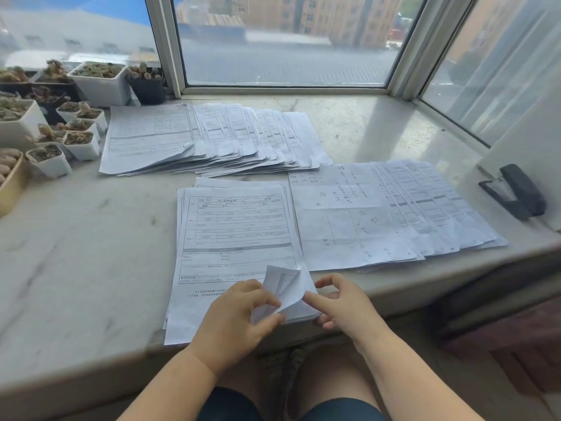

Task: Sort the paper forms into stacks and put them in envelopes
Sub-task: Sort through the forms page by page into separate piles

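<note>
A near stack of forms (236, 238) is lying on the pale marble tabletop (76, 238) at the lower centre of the frame, its front edge hanging slightly over the tabletop's rim. The left hand (239, 317) is resting on the stack's lower right corner, its fingers (267, 299) pinching several curled-up sheet corners (285, 287). The right hand (340, 302) is sitting just beside it, its fingers loosely bent, with the forefinger tip touching the lifted corners. A fanned spread of forms (206, 138) is lying toward the upper left, and another fanned pile (394, 211), topped by a handwritten sheet, is lying at the right, just beside the near stack. Small potted succulents (60, 123) are crowding the left edge. A black stapler (516, 192) is sitting at the far right.
</note>
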`<state>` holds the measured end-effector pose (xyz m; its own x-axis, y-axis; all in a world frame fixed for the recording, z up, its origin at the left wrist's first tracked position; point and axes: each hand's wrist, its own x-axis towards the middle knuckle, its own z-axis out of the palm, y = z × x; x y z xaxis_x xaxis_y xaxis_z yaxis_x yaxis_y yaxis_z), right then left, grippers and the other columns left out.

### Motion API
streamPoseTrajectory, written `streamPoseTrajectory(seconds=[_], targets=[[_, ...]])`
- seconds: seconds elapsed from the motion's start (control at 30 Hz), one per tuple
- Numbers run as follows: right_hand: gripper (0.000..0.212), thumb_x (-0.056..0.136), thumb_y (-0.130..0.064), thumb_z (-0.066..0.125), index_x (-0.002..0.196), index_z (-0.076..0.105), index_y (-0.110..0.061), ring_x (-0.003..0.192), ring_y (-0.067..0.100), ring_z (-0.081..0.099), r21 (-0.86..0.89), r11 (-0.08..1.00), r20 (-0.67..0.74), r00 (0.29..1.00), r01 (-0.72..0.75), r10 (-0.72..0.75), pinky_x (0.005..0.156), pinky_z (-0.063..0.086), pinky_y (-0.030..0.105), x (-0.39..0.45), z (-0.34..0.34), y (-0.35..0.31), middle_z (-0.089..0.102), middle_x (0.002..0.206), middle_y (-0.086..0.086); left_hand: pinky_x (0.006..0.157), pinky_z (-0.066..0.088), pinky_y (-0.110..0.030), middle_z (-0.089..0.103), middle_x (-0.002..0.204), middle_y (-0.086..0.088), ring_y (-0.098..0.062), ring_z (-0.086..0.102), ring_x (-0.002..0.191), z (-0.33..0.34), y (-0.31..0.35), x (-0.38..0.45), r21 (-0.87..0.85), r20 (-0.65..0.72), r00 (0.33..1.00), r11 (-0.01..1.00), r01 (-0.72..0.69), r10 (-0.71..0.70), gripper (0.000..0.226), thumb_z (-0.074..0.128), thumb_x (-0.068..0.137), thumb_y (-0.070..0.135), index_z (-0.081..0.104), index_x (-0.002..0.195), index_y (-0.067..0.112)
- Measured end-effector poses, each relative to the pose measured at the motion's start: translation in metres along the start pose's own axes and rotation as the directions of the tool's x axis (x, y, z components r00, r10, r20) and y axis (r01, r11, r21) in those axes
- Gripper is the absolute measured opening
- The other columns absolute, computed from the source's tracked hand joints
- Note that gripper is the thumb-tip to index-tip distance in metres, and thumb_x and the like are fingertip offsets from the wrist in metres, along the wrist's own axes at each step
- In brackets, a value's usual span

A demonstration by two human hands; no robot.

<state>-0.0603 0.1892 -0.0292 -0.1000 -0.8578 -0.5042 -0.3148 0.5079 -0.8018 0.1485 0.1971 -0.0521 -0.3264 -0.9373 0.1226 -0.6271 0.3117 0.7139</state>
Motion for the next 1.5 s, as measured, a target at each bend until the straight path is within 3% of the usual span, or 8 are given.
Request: streamPoseTrajectory(seconds=[0.27,0.37,0.5,0.63,0.8,1.0,1.2,1.5], targets=[[0.036,0.087,0.003,0.06,0.113,0.052,-0.02,0.079,0.017,0.067,0.203,0.979,0.131,0.991,0.008,-0.035,0.078,0.055,0.032,0.0,-0.006,-0.002,0.072,0.092,0.011,0.057,0.037,-0.017,0.052,0.06,0.012,-0.009,0.05,0.062,0.005,-0.003,0.002,-0.137,-0.221,0.958,0.979,0.153,-0.181,0.019,0.06,0.08,0.034,0.049,0.066,0.029],[0.039,0.089,0.008,0.054,0.115,0.051,-0.021,0.079,0.017,0.067,0.231,0.973,0.179,0.982,0.017,-0.059,0.079,0.053,0.031,0.002,-0.005,-0.003,0.073,0.086,0.006,0.05,0.031,-0.014,0.045,0.058,0.01,-0.009,0.045,0.052,0.008,0.001,0.003,-0.122,-0.296,0.93,0.974,0.189,-0.217,0.027,0.067,0.085,0.022,0.042,0.086,0.029],[0.043,0.087,0.011,0.054,0.113,0.054,-0.023,0.079,0.019,0.067,0.211,0.977,0.203,0.976,0.029,-0.073,0.081,0.053,0.035,0.004,-0.006,-0.003,0.072,0.084,0.007,0.056,0.043,-0.019,0.058,0.074,0.021,-0.006,0.054,0.06,0.005,0.002,0.002,-0.098,-0.268,0.955,0.989,0.107,-0.129,0.055,0.059,0.088,0.019,0.035,0.13,0.046],[0.042,0.071,-0.007,0.064,0.098,0.061,-0.039,0.08,0.025,0.059,0.178,0.983,0.198,0.977,0.046,-0.082,0.081,0.049,0.041,0.006,-0.002,-0.003,0.06,0.085,0.016,0.065,0.048,-0.025,0.057,0.087,0.017,-0.003,0.055,0.079,0.003,0.0,-0.001,0.018,-0.128,0.99,0.998,0.059,-0.057,0.03,0.048,0.079,0.052,0.063,0.103,0.043],[0.038,0.06,-0.024,0.069,0.092,0.061,-0.045,0.079,0.026,0.059,0.122,0.991,0.163,0.984,0.047,-0.067,0.091,0.049,0.057,0.01,0.001,-0.002,0.061,0.084,0.015,0.076,0.044,-0.023,0.057,0.089,0.017,-0.004,0.051,0.088,-0.001,0.006,0.002,0.095,-0.018,0.997,0.993,0.074,-0.072,0.056,0.048,0.062,0.076,0.07,0.097,0.039],[0.023,0.089,-0.005,0.063,0.104,0.066,-0.022,0.087,0.02,0.067,0.128,0.991,0.166,0.985,0.031,-0.052,0.092,0.052,0.048,0.01,-0.001,-0.007,0.069,0.093,0.006,0.074,0.042,-0.016,0.06,0.085,0.02,0.0,0.054,0.088,-0.007,-0.002,0.004,-0.057,0.004,0.994,0.992,0.11,-0.11,0.047,0.04,0.075,0.068,0.071,0.086,0.034],[0.037,0.088,0.01,0.058,0.111,0.065,-0.018,0.081,0.015,0.067,0.186,0.982,0.213,0.975,0.025,-0.065,0.083,0.055,0.035,0.011,-0.003,-0.003,0.068,0.086,0.005,0.067,0.039,-0.011,0.061,0.078,0.016,-0.003,0.056,0.079,-0.003,-0.002,0.002,-0.06,-0.058,0.986,0.987,0.152,-0.155,0.026,0.056,0.079,0.052,0.071,0.082,0.031],[0.046,0.069,-0.02,0.076,0.11,0.058,-0.032,0.087,0.029,0.071,0.106,0.993,0.102,0.993,0.043,-0.054,0.083,0.058,0.044,0.018,0.006,-0.004,0.072,0.093,0.015,0.074,0.038,-0.008,0.055,0.094,0.029,0.002,0.053,0.09,-0.006,-0.002,0.004,0.01,0.029,0.987,0.987,0.159,-0.159,0.028,0.075,0.071,0.054,0.069,0.093,0.039]])
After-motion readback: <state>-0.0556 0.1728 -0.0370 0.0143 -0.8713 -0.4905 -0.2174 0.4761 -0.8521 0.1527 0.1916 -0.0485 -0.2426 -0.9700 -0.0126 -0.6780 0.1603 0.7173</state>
